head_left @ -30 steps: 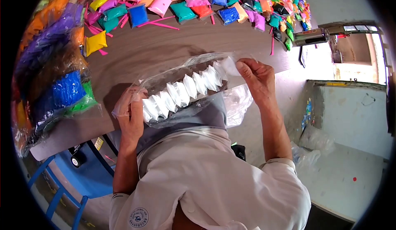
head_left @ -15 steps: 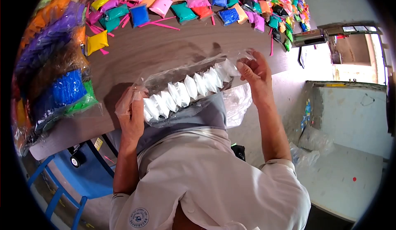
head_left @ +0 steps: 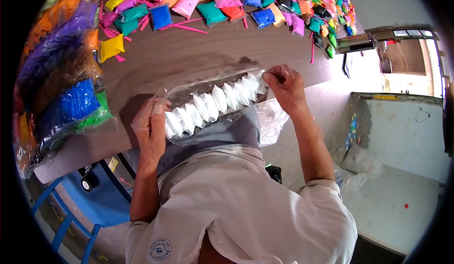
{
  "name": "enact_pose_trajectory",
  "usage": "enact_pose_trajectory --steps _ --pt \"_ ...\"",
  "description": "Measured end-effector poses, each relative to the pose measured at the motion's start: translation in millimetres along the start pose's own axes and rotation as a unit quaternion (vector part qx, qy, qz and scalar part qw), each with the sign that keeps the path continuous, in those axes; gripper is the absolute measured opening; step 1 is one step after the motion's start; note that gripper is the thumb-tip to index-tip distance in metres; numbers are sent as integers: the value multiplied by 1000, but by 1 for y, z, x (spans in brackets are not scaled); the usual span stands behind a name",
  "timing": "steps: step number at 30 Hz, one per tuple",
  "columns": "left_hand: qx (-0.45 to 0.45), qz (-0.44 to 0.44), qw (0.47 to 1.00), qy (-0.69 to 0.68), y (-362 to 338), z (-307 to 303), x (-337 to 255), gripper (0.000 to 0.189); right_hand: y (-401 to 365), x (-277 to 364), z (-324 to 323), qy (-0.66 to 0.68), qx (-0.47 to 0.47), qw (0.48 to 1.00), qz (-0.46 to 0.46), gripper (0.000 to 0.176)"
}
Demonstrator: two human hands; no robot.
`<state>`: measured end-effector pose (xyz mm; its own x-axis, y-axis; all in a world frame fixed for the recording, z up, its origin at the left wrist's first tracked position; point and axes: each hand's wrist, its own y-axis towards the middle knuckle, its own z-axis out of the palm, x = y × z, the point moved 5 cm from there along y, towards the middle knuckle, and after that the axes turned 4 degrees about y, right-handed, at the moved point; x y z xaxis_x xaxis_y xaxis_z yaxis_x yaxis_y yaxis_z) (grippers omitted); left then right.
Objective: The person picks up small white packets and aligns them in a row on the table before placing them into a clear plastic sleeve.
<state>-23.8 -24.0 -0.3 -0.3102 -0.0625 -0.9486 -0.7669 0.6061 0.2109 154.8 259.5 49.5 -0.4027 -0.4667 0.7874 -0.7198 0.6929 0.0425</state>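
Observation:
A clear plastic bag (head_left: 187, 92) lies lengthwise across the table's front edge, above my lap. Inside it a row of several white packets (head_left: 204, 108) stands side by side. My left hand (head_left: 152, 119) is closed round the bag's left end, with film over its fingers. At the opposite end, the fingers of my right hand (head_left: 286, 84) are closed on the bag's film beside the last white packet. How much film sits in the right fingers is partly hidden.
Many small coloured packets (head_left: 210, 13) and pink strips (head_left: 189, 28) cover the table's (head_left: 156, 67) far side. Stacked clear bags of coloured packets (head_left: 78, 101) stand at the left. A blue chair (head_left: 106, 198) is below left; crumpled plastic (head_left: 272, 119) hangs by the right edge.
My right hand has moved slightly left and down, drawing its end of the bag's film closer round the packets. My left hand has stayed in place.

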Motion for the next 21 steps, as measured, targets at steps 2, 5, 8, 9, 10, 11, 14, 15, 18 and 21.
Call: enact_pose_trajectory --steps 2,5,8,9,10,11,14,15,18,21 --pt "-4 -16 1000 -16 1 1 -2 26 2 -1 1 -45 -26 999 -3 14" --pt "-10 -38 999 -38 0 0 1 27 6 6 0 -99 13 994 -30 14" --pt "-32 -43 998 -43 -1 -2 5 28 5 -13 -3 122 24 990 66 15" --pt "-40 -44 997 -41 -2 -3 5 28 5 -12 -6 147 29 986 73 16" --pt "-35 -44 998 -38 -2 -3 5 28 3 -7 -11 173 34 981 80 16" --pt "-28 -44 998 -37 -1 -3 5 29 0 -7 -17 198 36 976 88 17" --pt "-12 -41 999 -28 2 -4 7 31 -16 -16 -40 153 -53 987 24 14" --pt "-8 -40 999 -23 2 -4 8 32 -26 -16 -46 116 -84 990 2 14" --pt "-8 -65 998 4 6 -5 -2 34 -60 28 -31 -135 -101 946 -277 24" --pt "-13 -119 993 3 8 -5 0 35 -75 48 8 -180 -10 920 -349 61"
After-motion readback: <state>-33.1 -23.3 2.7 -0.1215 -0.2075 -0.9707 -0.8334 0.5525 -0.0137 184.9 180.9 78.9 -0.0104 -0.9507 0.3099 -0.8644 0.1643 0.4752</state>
